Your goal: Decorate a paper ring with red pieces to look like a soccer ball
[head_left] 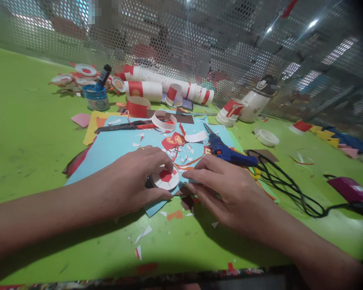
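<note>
A small round white paper disc with a red centre and red edge marks lies over light blue sheets. My left hand grips it from the left, fingers at its top edge and thumb at its lower edge. Just right of the disc is my right hand, thumb and forefinger a little apart, with nothing visible between them. Behind the right hand rests a blue glue gun. Red and white paper scraps, a white paper ring and a box cutter lie on the blue sheets.
White-and-red paper cups lie stacked at the back beside a blue jar and finished-looking paper discs. A white flask stands back right. A black cord runs toward a magenta device. Perforated metal closes the rear.
</note>
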Demonstrator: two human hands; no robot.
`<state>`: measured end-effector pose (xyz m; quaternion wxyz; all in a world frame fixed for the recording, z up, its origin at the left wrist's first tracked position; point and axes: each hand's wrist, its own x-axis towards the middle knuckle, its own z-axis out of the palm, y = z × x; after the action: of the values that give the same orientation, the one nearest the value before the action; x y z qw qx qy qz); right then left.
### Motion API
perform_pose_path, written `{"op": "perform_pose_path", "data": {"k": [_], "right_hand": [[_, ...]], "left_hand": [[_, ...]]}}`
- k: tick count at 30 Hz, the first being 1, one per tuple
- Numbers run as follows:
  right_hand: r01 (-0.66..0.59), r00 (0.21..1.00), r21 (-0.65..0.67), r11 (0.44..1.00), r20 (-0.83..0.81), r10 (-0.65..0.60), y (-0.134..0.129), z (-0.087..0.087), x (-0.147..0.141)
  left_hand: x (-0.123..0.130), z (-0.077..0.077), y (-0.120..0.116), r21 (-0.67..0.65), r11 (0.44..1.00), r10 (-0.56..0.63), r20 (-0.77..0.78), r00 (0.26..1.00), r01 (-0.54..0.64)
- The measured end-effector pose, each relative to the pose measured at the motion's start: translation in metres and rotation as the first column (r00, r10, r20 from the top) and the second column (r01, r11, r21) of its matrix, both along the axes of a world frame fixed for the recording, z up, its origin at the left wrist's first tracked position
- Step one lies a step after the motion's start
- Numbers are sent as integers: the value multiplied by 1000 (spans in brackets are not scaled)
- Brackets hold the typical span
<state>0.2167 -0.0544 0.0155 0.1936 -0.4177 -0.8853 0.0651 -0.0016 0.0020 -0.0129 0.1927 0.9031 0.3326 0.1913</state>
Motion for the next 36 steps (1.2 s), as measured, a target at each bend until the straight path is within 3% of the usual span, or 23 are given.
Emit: {"op": "perform_pose_path", "data": {"k": [6,11,16,25,36], "right_hand": [[-52,996,-10,999,-75,51,3,0,-1],[-19,999,-117,993,-30,15,6,-3,-4],[-5,999,-140,990,34,10,9,-5,-4],[-23,997,-140,990,67,33,9,-4,-6],[-41,997,-162,986,63,52,9,-5,-5]], "left_hand": [[4,3,-3,-91,990,103,-21,994,-104],[4,8,-5,-170,983,74,-9,997,-75],[1,8,-3,-220,975,20,-12,1000,-22],[1,4,-3,-222,975,2,5,1000,-1],[1,10,-6,-198,980,0,-34,999,-6]]}}
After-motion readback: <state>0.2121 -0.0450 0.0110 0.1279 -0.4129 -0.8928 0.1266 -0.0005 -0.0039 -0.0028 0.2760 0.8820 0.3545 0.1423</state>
